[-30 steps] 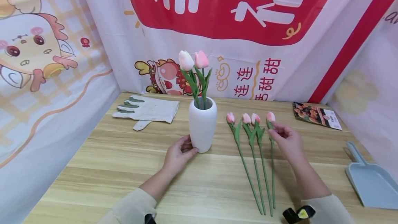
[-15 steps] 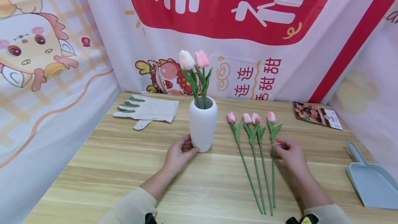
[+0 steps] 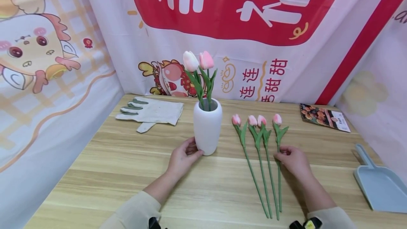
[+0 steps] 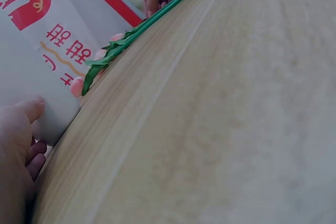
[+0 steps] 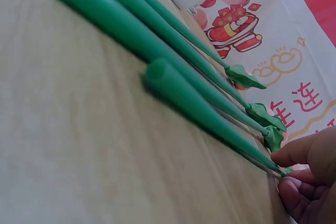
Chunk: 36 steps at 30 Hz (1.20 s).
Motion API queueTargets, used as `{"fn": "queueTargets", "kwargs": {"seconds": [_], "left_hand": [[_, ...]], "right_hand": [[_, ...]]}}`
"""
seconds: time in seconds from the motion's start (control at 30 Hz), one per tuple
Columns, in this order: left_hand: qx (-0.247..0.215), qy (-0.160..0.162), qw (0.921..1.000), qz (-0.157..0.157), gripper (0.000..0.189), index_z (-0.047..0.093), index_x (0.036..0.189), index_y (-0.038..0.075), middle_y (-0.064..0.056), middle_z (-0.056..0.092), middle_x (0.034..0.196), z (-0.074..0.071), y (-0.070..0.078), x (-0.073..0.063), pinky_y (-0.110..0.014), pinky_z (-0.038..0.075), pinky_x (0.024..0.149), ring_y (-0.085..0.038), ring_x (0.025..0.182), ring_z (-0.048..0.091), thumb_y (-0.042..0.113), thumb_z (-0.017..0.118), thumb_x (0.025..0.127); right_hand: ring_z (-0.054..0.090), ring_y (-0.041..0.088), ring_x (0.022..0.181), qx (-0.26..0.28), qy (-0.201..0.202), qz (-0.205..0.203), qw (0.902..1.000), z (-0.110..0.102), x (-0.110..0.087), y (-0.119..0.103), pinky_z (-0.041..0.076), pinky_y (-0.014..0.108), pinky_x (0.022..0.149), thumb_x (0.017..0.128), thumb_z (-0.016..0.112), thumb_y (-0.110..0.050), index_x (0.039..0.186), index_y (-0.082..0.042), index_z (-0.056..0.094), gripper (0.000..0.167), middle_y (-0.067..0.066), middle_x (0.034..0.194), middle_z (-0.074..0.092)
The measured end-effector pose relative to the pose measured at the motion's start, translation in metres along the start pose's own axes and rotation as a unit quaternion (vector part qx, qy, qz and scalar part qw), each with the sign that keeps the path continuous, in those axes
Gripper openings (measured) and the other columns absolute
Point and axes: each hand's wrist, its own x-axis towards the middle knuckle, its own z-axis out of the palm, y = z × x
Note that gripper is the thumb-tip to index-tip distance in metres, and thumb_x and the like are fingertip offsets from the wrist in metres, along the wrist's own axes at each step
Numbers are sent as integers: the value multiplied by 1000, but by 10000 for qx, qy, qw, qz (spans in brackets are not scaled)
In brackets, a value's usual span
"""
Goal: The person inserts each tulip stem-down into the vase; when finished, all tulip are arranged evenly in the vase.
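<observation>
A white vase [image 3: 207, 128] stands upright on the table with a white tulip [image 3: 190, 61] and a pink tulip [image 3: 206, 60] in it. My left hand [image 3: 183, 159] grips the vase low on its left side, thumb in front and fingers curled behind. To the right, several pink tulips lie side by side on the table. The rightmost tulip [image 3: 277, 130] has its stem between the thumb and fingers of my right hand [image 3: 294, 160], just below the leaves. In the right wrist view, thumb and fingertips pinch that green stem [image 5: 210, 116], which still lies along the tabletop.
A white work glove [image 3: 155, 110] with green-grey fingertips lies at the back left. At the back right is a printed card [image 3: 324, 117]. A light blue dustpan [image 3: 381, 188] lies at the right edge. Printed cloth [image 3: 178, 38] hangs behind the table.
My right hand has moved down from the rightmost tulip's head to its stem and now pinches it. The left hand and vase have stayed in place.
</observation>
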Motion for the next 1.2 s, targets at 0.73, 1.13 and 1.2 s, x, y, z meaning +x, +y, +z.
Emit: {"fn": "queueTargets", "kwargs": {"seconds": [0.73,1.13,1.2], "left_hand": [[-30,-12,10000,-54,53,58,130,0,-18,71,113,0,-1,0,-37,59,91,-30,104,69,10,78,82],[-43,-13,10000,-17,52,58,130,-1,-19,71,112,0,-2,1,-36,59,91,-31,104,69,9,77,83],[-39,-13,10000,-15,52,58,130,-2,-19,71,112,0,-2,0,-36,59,91,-31,104,69,9,77,83]], "right_hand": [[60,16,84,795,406,506,9947,0,4,3,51,18,62,90,61,-22,131,5,57,50,27,123,62],[56,-2,77,3175,606,1152,9393,-11,6,-10,53,13,67,95,62,-26,141,-11,52,49,-20,82,62],[54,-1,79,3695,646,1192,9193,-13,5,-15,52,12,66,95,64,-24,133,-19,59,38,-19,83,62]]}}
